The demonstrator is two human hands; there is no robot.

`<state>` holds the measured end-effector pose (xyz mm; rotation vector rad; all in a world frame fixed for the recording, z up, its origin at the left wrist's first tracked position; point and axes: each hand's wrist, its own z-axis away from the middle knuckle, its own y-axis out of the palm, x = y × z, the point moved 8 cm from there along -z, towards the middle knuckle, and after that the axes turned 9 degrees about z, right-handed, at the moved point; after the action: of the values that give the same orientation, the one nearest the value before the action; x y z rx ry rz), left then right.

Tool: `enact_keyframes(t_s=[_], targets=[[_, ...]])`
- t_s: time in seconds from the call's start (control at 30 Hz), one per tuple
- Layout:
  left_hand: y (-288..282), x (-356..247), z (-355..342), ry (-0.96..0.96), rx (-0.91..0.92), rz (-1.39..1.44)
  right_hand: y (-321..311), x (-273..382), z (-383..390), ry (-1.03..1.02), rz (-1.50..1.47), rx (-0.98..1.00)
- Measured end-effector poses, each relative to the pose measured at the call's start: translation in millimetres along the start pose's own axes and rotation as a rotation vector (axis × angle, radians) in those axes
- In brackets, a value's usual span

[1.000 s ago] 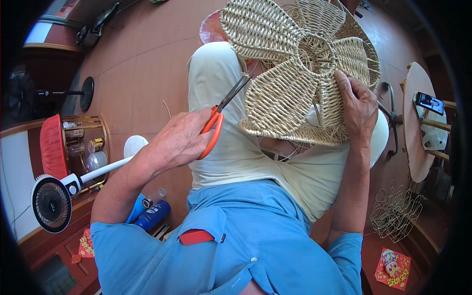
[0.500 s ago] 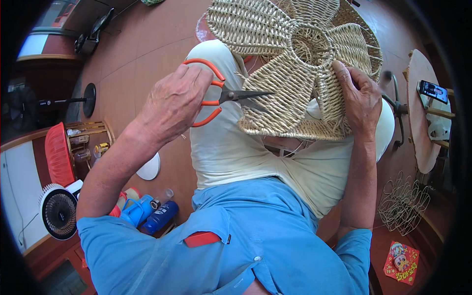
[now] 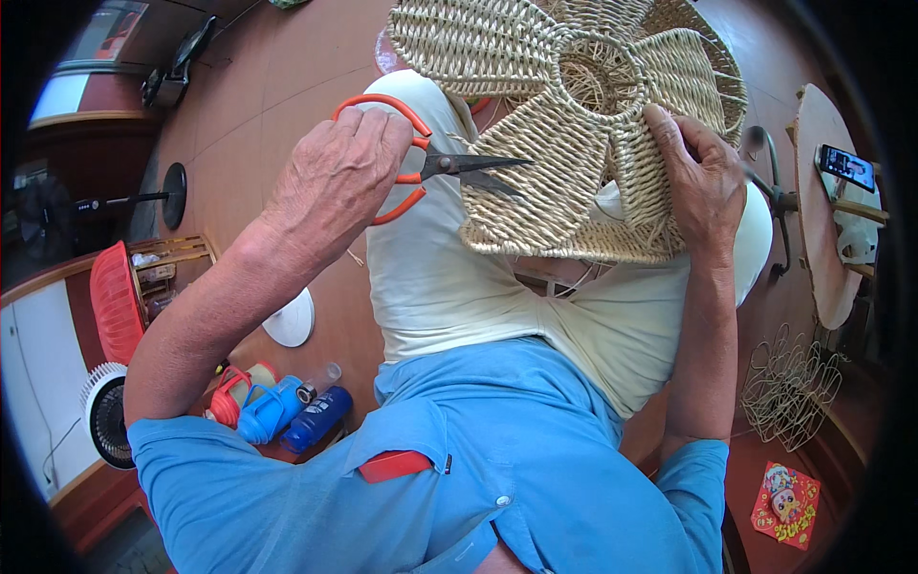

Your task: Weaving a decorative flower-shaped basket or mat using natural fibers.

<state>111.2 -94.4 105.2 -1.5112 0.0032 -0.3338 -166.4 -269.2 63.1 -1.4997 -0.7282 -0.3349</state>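
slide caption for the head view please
Left hand holds open scissors; right hand grips a straw-coloured, flower-patterned weave.

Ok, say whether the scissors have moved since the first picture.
Yes, the scissors have swung rightward relative to the woven piece, blades now over one petal.

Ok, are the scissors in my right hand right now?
No, the left hand holds the orange-handled scissors, while the right hand holds the woven straw piece.
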Motion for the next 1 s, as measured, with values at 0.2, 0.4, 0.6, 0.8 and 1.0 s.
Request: enact_keyframes(t_s=[0.2, 0.4, 0.6, 0.8, 1.0], targets=[[8.1, -6.8, 5.8, -0.029, -0.046, 0.013, -1.1, 2.1, 2.0, -0.017, -0.018, -0.017], [16.8, -2.6, 10.0, -0.076, -0.054, 0.033, -0.1, 1.6, -0.9, -0.008, -0.025, 0.002], [4.0, 9.3, 0.4, -0.019, -0.097, -0.06, 2.2, -3.3, -3.0, 0.006, -0.015, 0.029], [5.9, 26.3, -10.0, 0.051, -0.048, -0.043, 2.9, -4.5, -4.4, -0.009, 0.002, 0.022], [1.0, 30.8, -13.4, 0.125, -0.114, -0.03, 2.2, -3.8, -3.0, -0.005, 0.016, 0.019]])
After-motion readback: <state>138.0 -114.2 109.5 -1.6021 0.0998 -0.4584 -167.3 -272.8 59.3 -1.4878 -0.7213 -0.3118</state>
